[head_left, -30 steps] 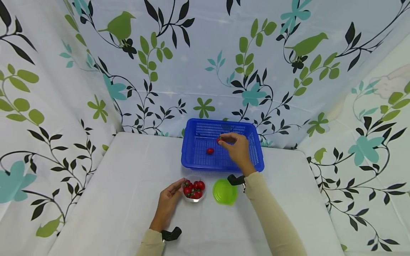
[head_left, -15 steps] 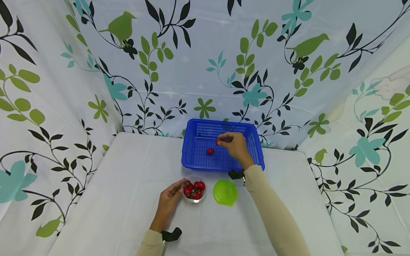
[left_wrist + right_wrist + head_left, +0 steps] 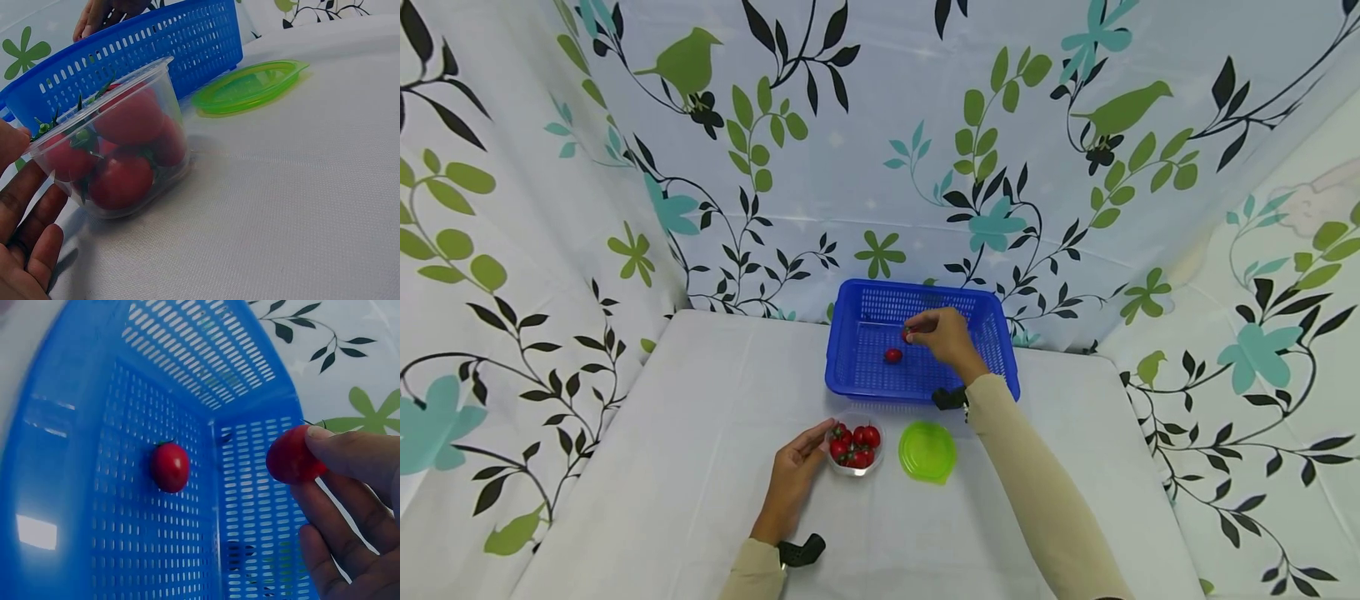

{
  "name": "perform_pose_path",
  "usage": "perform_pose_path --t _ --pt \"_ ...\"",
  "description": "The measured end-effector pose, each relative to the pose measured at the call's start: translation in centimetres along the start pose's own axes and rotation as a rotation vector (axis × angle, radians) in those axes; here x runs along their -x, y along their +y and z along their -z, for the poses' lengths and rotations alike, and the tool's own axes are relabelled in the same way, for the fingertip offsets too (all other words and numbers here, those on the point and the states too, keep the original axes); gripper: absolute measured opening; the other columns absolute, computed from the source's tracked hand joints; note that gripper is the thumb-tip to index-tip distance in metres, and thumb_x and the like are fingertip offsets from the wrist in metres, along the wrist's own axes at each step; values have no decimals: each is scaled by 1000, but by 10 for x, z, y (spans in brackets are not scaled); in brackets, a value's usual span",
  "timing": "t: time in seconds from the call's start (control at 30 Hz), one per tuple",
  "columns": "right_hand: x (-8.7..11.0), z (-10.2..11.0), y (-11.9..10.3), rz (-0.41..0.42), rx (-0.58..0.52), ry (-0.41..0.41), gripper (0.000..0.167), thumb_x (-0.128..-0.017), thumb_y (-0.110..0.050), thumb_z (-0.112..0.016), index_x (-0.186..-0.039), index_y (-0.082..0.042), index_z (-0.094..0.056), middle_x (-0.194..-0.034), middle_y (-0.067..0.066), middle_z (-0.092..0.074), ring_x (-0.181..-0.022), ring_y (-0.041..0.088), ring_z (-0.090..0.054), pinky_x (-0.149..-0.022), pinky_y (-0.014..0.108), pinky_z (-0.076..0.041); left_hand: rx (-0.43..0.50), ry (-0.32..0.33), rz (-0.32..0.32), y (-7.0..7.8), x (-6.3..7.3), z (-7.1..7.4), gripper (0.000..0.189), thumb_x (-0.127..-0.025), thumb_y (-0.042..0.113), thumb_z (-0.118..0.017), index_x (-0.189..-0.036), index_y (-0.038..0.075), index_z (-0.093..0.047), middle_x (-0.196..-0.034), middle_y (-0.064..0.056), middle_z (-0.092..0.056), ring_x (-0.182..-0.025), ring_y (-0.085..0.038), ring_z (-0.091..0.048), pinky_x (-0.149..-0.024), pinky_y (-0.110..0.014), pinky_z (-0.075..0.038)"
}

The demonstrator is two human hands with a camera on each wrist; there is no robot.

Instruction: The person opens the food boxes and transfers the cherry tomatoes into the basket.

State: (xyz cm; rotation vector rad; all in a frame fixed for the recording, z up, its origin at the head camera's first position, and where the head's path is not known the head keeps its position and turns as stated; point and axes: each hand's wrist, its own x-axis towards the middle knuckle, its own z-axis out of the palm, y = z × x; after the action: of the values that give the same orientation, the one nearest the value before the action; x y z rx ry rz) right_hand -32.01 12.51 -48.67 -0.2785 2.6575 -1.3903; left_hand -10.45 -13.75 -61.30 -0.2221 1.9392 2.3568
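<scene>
Leaf-printed curtains (image 3: 827,158) back the white-covered worktop (image 3: 722,383). Near its far edge, the right hand (image 3: 947,337) pinches a red tomato (image 3: 292,456) over a blue plastic basket (image 3: 917,393); the left hand (image 3: 793,475), loosely spread, touches a clear plastic tub (image 3: 852,472).

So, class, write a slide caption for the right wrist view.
A right hand pinches one tomato over a blue basket holding a second tomato.

Leafy drapes (image 3: 865,150) — white table (image 3: 700,442)
</scene>
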Motion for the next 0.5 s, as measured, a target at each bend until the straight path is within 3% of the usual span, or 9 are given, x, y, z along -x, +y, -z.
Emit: perform_pose_path --t 0.5 --pt "-16 -3 7 -46 54 -67 18 -92 -2 -81 -109 -7 -83 -109 11 -81 -103 27 -77 -100 48 -61 -5 -2 -1 1 2 0 39 -107 14 -64 -146 16 -64 -151 -1 -64 -144 -11 -55 -113 -12 -44"
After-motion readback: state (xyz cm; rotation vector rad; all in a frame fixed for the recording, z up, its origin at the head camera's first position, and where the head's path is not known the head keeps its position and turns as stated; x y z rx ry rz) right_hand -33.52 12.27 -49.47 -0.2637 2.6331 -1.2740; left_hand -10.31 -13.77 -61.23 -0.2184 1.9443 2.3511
